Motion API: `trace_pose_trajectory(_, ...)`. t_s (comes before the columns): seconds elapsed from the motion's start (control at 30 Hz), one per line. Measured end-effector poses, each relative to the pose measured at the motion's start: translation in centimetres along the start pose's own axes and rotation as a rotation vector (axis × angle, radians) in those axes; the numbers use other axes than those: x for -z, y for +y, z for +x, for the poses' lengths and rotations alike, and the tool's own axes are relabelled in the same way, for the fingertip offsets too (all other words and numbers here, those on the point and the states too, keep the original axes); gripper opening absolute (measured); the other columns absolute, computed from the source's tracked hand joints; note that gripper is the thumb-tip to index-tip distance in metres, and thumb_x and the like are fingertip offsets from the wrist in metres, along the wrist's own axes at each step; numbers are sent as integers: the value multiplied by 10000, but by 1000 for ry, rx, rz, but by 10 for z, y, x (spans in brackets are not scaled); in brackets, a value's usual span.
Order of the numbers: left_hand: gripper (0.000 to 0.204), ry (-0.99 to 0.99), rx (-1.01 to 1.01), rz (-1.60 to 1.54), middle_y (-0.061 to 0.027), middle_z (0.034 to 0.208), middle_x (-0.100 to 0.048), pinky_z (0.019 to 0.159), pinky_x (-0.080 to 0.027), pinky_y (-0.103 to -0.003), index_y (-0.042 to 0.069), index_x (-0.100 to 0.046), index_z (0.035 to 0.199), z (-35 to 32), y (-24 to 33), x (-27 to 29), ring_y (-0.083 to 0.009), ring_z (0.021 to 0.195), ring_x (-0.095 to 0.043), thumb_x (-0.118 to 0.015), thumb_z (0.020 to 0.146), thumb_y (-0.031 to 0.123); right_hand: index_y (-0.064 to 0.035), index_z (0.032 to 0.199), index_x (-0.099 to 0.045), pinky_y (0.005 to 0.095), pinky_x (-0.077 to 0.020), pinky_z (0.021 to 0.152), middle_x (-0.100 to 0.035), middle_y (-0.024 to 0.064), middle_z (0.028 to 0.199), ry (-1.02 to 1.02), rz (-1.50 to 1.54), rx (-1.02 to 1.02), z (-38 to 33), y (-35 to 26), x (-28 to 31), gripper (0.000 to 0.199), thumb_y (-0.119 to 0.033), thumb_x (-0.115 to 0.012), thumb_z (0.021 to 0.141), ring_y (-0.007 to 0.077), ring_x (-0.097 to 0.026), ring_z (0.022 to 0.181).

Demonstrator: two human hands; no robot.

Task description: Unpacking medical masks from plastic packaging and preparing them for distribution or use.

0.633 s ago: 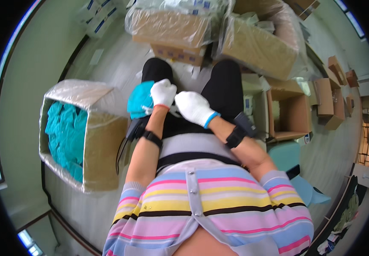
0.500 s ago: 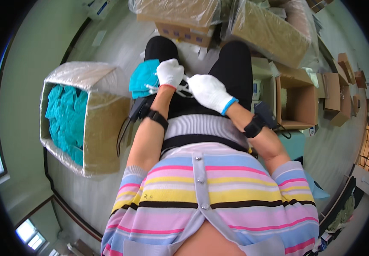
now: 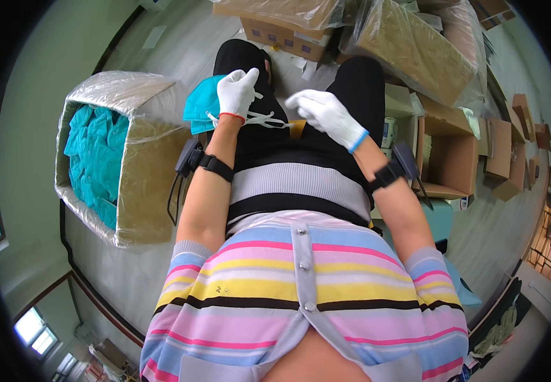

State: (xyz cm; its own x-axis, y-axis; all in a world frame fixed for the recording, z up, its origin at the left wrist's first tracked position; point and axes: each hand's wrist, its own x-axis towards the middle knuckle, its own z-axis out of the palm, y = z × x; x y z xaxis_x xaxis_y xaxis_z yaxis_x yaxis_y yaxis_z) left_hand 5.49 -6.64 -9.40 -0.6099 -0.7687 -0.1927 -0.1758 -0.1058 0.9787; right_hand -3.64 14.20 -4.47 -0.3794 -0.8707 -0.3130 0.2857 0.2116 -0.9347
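- Seated person, view looks down over a striped top onto black-trousered lap.
- Left hand [image 3: 236, 92] in white glove, raised over left thigh; grip pinched on a teal mask [image 3: 200, 103], fingers closed at its edge.
- Mask hangs left of the left hand, above the left knee, white straps [image 3: 264, 119] trailing right across the lap.
- Right hand [image 3: 323, 109] in white glove with blue cuff, just right of the straps; fingers curled loosely, pointing left toward the left hand. Cannot tell if its grip pinches a strap.
- Hands near each other, small gap between them.
- Black wrist bands [image 3: 215, 167] on both forearms, a cable dangling from the left one.
- Left: open carton [image 3: 142, 184] lined with clear plastic, standing on the floor, filled with teal masks [image 3: 94, 159].
- Far: big cartons [image 3: 415, 51] wrapped in plastic, beyond the knees.
- Right: open empty box [image 3: 457, 159] on its side, more small boxes [image 3: 524, 127] further right.
- Grey floor [image 3: 97, 267] under everything.
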Motion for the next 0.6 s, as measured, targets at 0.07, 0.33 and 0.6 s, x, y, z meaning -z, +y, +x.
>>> trace_pose_trajectory(0.07,373,-18,12,-18,22,512,-488,409,-367,-240,101,-503,575,-4,6,-5,-70,418,-458,-722,848,229,-36,1041,-685,321,-470,622,-642,96,785,-2,-371,217,33,25,-2,263,-177,-489,935,191,-604,688)
trace_pose_trajectory(0.33,346,-20,-58,55,52,543,-475,456,-368,-233,68,-536,581,-4,1,-7,-37,488,-444,-721,834,214,-37,1011,-594,474,-549,673,-693,181,819,-34,-1448,317,41,21,-53,203,-121,-538,835,379,-686,754)
trace_pose_trajectory(0.6,396,-290,-194,471,17,561,-455,517,-348,-253,-13,-564,656,-20,19,3,-23,591,-403,-680,892,283,-83,1081,-552,506,-515,696,-661,205,807,-67,-1383,268,39,7,2,240,-107,-510,846,416,-652,796)
